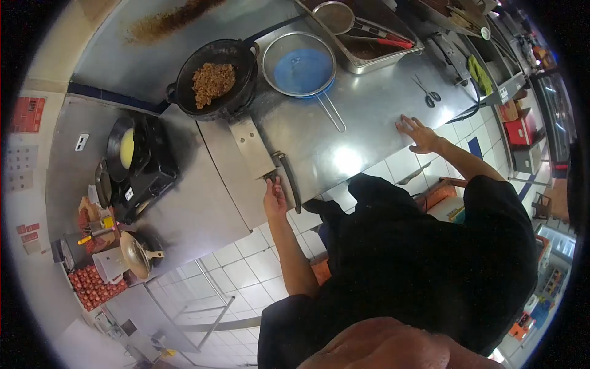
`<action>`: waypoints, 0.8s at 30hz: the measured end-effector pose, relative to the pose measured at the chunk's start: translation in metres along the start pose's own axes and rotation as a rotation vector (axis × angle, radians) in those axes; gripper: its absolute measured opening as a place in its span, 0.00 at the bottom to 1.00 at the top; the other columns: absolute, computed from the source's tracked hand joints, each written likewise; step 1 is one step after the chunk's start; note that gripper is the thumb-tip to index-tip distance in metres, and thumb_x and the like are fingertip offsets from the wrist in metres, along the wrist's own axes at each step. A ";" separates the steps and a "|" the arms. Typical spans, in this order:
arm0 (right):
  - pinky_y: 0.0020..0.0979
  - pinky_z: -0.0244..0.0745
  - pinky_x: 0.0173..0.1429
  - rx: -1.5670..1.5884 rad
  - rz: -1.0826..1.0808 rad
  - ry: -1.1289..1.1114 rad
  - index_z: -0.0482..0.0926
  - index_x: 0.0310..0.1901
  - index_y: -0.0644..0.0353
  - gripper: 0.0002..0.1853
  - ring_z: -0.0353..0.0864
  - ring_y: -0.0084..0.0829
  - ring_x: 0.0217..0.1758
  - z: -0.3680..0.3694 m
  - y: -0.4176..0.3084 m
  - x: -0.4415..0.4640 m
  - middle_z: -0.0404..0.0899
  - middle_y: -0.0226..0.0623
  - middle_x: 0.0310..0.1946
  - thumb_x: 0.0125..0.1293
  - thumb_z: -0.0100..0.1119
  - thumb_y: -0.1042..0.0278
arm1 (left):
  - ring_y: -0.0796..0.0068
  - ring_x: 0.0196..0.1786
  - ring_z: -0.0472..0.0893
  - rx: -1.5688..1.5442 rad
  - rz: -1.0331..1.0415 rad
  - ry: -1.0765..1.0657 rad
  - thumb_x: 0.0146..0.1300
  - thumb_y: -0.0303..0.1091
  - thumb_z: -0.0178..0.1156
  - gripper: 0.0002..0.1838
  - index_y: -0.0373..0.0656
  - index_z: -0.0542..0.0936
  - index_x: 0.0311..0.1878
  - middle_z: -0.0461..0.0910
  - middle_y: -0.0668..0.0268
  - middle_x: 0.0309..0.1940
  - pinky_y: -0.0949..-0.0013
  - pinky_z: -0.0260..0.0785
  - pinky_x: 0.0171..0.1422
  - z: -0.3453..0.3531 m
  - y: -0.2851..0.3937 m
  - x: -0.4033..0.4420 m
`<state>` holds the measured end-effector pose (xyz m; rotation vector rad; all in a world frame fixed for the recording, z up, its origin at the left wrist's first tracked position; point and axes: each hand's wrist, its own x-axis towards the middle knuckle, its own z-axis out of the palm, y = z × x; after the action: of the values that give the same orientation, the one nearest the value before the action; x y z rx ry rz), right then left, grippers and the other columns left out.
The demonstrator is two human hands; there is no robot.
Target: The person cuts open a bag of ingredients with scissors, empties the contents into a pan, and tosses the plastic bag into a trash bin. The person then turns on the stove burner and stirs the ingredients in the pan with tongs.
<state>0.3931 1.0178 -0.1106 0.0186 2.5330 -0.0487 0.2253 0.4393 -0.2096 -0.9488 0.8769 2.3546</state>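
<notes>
My left hand [275, 195] is closed on the dark handle of a cleaver [251, 144]. The broad metal blade points away from me and lies at the steel counter [356, 117], its far end close beneath the black wok [184, 77]. Right beside that hand, a long dark object like a knife or its sheath [288, 181] reaches over the counter's front edge. My right hand [418, 133] is spread, with fingers apart, at the front edge of the counter. A pair of scissors [428, 93] rests a little beyond it.
Browned food [213, 85] sits in the wok. A wire strainer [299, 64] stands over something blue. Behind is a metal tray [369, 58] with a red-handled utensil. At left, a pan [126, 147] holding something yellow sits on a black stove [150, 166], near egg cartons [98, 286].
</notes>
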 end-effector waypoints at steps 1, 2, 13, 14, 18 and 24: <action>0.60 0.69 0.81 -0.009 0.011 0.031 0.48 0.88 0.40 0.59 0.60 0.70 0.83 0.004 -0.001 0.000 0.43 0.50 0.88 0.58 0.73 0.56 | 0.83 0.33 0.82 -0.105 -0.078 -0.058 0.77 0.37 0.69 0.18 0.35 0.78 0.58 0.88 0.54 0.54 0.84 0.82 0.38 -0.003 0.002 0.004; 0.58 0.70 0.80 0.012 -0.026 0.093 0.51 0.87 0.42 0.56 0.62 0.67 0.83 0.007 0.001 0.000 0.47 0.50 0.87 0.59 0.72 0.57 | 0.83 0.34 0.83 -0.102 -0.084 -0.073 0.77 0.37 0.68 0.16 0.35 0.80 0.56 0.88 0.55 0.53 0.83 0.82 0.38 -0.007 0.003 0.007; 0.55 0.78 0.63 0.348 0.505 1.306 0.77 0.63 0.55 0.22 0.84 0.59 0.58 -0.134 0.096 0.080 0.83 0.52 0.53 0.71 0.65 0.57 | 0.73 0.28 0.85 1.541 1.059 0.387 0.72 0.42 0.73 0.16 0.35 0.88 0.39 0.89 0.63 0.28 0.63 0.78 0.35 0.042 -0.016 -0.037; 0.55 0.79 0.63 0.483 0.542 1.168 0.77 0.63 0.53 0.22 0.85 0.59 0.58 -0.138 0.110 0.091 0.85 0.52 0.53 0.72 0.64 0.55 | 0.74 0.28 0.84 1.457 1.017 0.358 0.73 0.42 0.73 0.17 0.35 0.88 0.39 0.88 0.64 0.28 0.64 0.77 0.34 0.036 -0.016 -0.032; 0.52 0.81 0.62 0.759 0.463 0.911 0.83 0.59 0.52 0.22 0.89 0.57 0.57 -0.136 0.147 0.115 0.90 0.51 0.50 0.73 0.62 0.46 | 0.80 0.27 0.82 0.999 0.767 0.269 0.76 0.45 0.70 0.18 0.37 0.89 0.39 0.87 0.68 0.29 0.72 0.74 0.31 0.027 -0.018 -0.018; 0.39 0.82 0.49 0.936 -0.208 0.542 0.87 0.50 0.59 0.15 0.89 0.35 0.41 -0.166 0.098 0.099 0.88 0.44 0.37 0.74 0.59 0.57 | 0.87 0.28 0.80 0.314 0.265 0.219 0.79 0.44 0.66 0.16 0.39 0.87 0.41 0.88 0.68 0.33 0.87 0.70 0.25 0.026 -0.012 -0.011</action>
<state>0.2194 1.1229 -0.0346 0.1547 2.7647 -1.4646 0.2281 0.4639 -0.1914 -1.0206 1.4910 2.2521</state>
